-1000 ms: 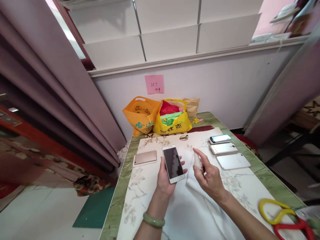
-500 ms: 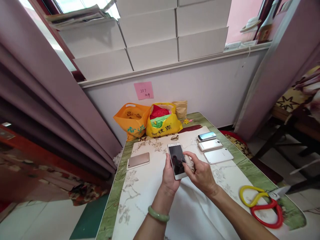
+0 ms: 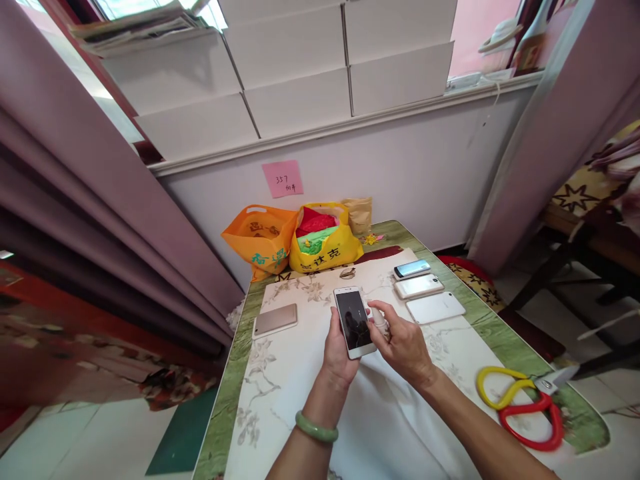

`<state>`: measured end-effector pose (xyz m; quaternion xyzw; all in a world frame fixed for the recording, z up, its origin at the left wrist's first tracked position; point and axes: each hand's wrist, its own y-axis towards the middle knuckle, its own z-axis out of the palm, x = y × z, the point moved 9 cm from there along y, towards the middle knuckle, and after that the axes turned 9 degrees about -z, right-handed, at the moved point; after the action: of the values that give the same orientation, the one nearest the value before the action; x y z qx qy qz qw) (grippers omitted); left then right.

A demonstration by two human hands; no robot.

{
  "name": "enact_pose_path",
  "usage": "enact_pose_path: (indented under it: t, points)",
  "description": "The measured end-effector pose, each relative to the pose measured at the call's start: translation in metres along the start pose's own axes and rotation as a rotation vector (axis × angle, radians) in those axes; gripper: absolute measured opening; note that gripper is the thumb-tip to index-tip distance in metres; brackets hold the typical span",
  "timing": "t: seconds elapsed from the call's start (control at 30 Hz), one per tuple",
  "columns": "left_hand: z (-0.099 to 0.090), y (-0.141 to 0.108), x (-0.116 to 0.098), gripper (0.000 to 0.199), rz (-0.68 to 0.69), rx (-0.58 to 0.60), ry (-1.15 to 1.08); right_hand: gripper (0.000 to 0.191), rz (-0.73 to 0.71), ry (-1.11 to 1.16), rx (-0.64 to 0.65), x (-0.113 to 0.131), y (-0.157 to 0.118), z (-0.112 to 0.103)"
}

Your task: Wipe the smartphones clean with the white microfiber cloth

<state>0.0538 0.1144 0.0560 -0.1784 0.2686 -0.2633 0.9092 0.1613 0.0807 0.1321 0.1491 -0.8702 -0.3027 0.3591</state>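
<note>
A white smartphone [image 3: 354, 323] with a dark screen rests in my left hand [image 3: 337, 347]. The fingers of this hand wrap round its left side and back. My right hand [image 3: 403, 343] is at the phone's right edge with its fingers curled, thumb and index fingertip close together against that edge. Between those fingers shows something pale that I cannot make out. A pale gold phone [image 3: 276, 319] lies on the table to the left. To the right lie a blue-screened phone [image 3: 412, 269], a white-and-gold phone [image 3: 419, 287] and a white phone [image 3: 436, 307].
Scissors [image 3: 520, 400] with yellow and red handles lie at the right table edge. An orange bag [image 3: 263, 237], a filled yellow bag [image 3: 327, 250] and a brown paper bag [image 3: 358, 215] stand at the back by the wall. A white patterned cloth [image 3: 275, 393] covers the green table.
The camera view has shifted slightly. The right thumb has drawn from the screen towards the phone's right edge. My left hand still holds the phone.
</note>
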Motion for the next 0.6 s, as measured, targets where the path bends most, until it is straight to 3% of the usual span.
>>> enact_pose_path:
  t: [0.17, 0.3, 0.43, 0.53, 0.6]
  points:
    - [-0.005, -0.001, 0.002, 0.044, 0.006, -0.022, 0.0, 0.048, 0.156, 0.238, 0.099, -0.007, -0.002, 0.009]
    - [-0.005, -0.001, 0.003, 0.048, -0.004, 0.019, 0.039, 0.057, 0.452, 0.962, 0.138, -0.01, -0.011, 0.027]
    - [-0.006, -0.001, 0.004, 0.052, -0.012, 0.019, 0.065, 0.054, 0.728, 1.642, 0.117, 0.002, -0.021, 0.037]
    - [-0.004, -0.002, 0.005, 0.053, -0.017, 0.021, 0.069, 0.053, 0.767, 1.824, 0.125, 0.013, -0.021, 0.033]
    - [-0.003, -0.003, 0.004, 0.053, -0.009, 0.013, 0.067, 0.052, 0.756, 1.81, 0.094, 0.013, -0.02, 0.031]
